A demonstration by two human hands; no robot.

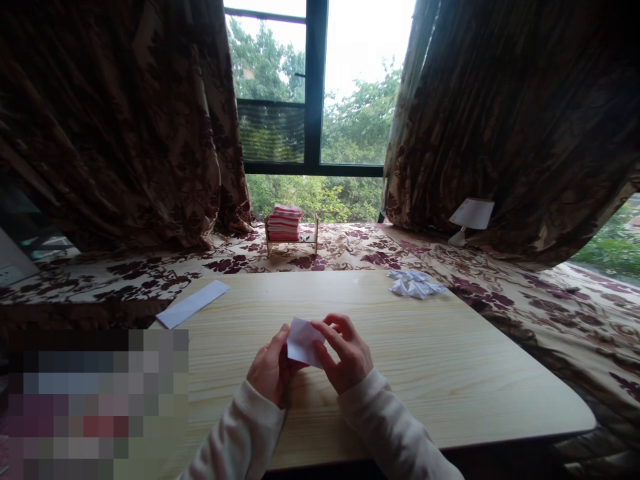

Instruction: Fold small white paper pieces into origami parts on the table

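A small folded piece of white paper (303, 343) is held up between my two hands above the wooden table. My left hand (270, 368) grips its left side, thumb along the edge and the other fingers partly hidden behind. On the right side, my right hand (346, 352) pinches the paper between thumb and fingers. At the table's far right corner lies a pile of folded white paper pieces (417, 284). A flat stack of white paper strips (193, 304) rests at the far left edge.
The light wood table (450, 387) has a rounded front right corner. Behind it, a floral-cloth ledge (350, 257) carries a small rack (292, 244) with pink-striped folded cloths (285, 223) and a white lamp (471, 215). Dark curtains (120, 120) flank the window. The lower left is pixelated.
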